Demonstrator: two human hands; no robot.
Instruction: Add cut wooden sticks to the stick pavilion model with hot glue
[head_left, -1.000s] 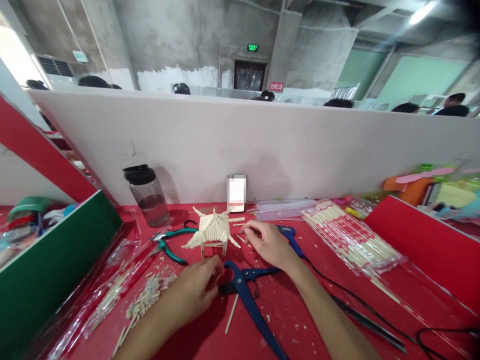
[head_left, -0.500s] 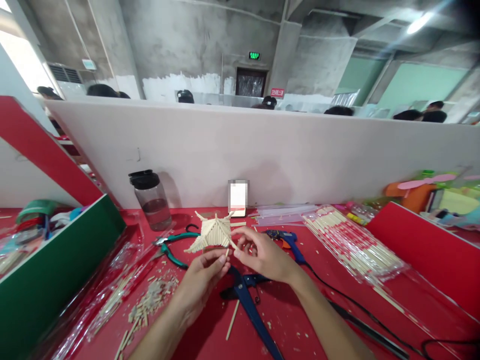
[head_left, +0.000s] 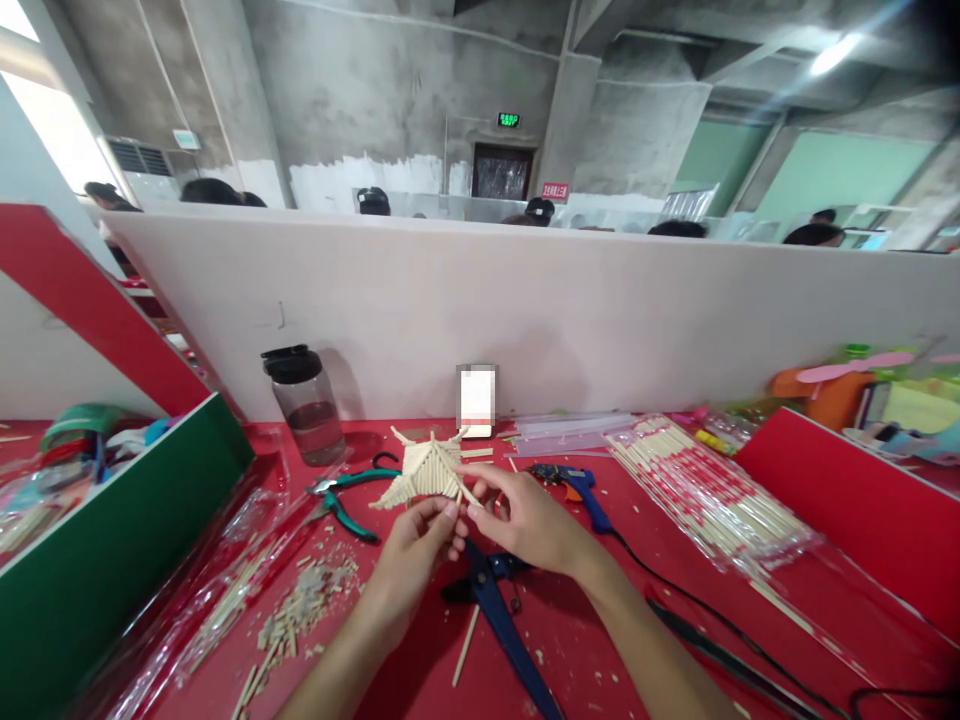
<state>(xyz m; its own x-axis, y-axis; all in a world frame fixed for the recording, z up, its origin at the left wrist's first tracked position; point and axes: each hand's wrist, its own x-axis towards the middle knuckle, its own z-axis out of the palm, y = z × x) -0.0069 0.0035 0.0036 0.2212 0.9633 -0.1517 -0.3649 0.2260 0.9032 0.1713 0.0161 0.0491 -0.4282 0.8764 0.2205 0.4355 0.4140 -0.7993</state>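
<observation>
A small pagoda-like roof made of pale wooden sticks, with upturned corners, stands in the middle above the red table. My right hand has its fingers curled about the near right corner of this roof, the index finger lying along its edge. Just below that corner, my left hand pinches a short wooden stick, mostly hidden by the fingertips. Under both hands lie large blue-handled shears. Green-handled pliers rest to the left of the roof.
A glue gun with its cord lies to the right, near bagged sticks. Stick offcuts are heaped on the left. A water bottle and a phone stand against the white partition. Boxes flank both sides.
My right index finger has come down onto the roof's right edge, and the stick in my left hand sits closer to the corner. The view has tilted slightly.
</observation>
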